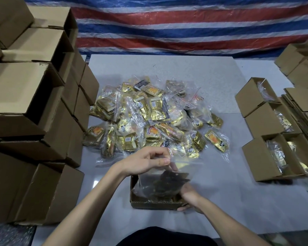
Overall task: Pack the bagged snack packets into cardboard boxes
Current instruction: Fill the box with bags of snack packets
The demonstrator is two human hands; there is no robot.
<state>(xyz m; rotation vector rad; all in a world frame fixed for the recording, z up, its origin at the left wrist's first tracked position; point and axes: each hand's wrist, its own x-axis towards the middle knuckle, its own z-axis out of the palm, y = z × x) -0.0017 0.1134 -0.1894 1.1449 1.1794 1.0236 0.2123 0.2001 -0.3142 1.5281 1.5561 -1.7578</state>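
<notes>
A clear zip bag of snack packets [165,183] hangs partly inside a small open cardboard box [149,205] at the near middle of the table. My left hand [148,162] pinches the bag's top edge. My right hand [190,196] grips the bag's lower right side at the box's right wall. Behind the box lies a heap of several bagged gold snack packets [153,118].
Stacked closed cardboard boxes [30,107] stand along the left. On the right, three open boxes [260,110] hold bagged packets, with flattened cartons [302,112] beside them. A striped tarp [185,23] hangs behind the white table [238,192].
</notes>
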